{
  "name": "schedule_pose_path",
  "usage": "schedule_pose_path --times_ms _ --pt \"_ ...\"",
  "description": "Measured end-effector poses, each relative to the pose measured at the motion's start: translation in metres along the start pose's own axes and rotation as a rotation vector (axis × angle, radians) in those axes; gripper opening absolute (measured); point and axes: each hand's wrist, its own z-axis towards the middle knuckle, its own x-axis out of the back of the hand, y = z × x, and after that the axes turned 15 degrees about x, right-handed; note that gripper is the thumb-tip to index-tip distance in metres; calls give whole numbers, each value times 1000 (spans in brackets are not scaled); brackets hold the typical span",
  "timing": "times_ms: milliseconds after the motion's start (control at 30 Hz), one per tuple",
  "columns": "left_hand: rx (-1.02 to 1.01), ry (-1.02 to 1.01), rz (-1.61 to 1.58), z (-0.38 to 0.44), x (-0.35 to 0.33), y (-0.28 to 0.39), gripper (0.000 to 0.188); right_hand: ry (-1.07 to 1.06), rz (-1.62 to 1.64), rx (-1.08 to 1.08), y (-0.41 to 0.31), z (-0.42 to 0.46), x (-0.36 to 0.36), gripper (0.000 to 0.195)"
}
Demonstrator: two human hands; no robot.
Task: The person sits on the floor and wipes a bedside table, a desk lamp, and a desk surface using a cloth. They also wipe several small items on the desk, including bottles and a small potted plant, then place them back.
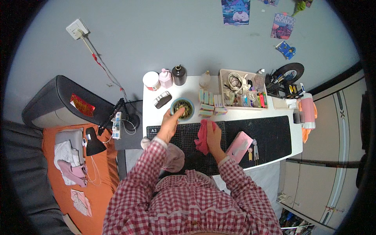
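My left hand (169, 124) grips the rim of a round blue-edged container (190, 115) with dark, speckled contents, its thumb over the opening. A crumpled pink cloth (201, 137) hangs from my right hand (213, 136), above a black cutting mat (188, 147). Just beyond that hand, several small pastel boxes (206, 107) are grouped on the white desk. To its right, a pink case (239, 146) lies on the mat beside keys with charms (254, 149). A pale pink plush thing (174, 158) is partly hidden by my left forearm.
Along the wall stand a white tub (151, 80), a pink pump bottle (165, 78), a dark bottle (179, 75) and a clear bottle (204, 79). A divided organizer (245, 108) holds cables and small items. A black lamp (94, 144) and power strip (117, 126) are at left.
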Motion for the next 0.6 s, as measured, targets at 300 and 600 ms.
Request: schedule_pose_path --times_ms 300,600 --pt "73 343 -3 161 14 -11 65 -267 41 -272 -6 -80 30 34" --pt "-85 398 -41 210 10 -16 58 -215 182 -417 -11 -86 38 32"
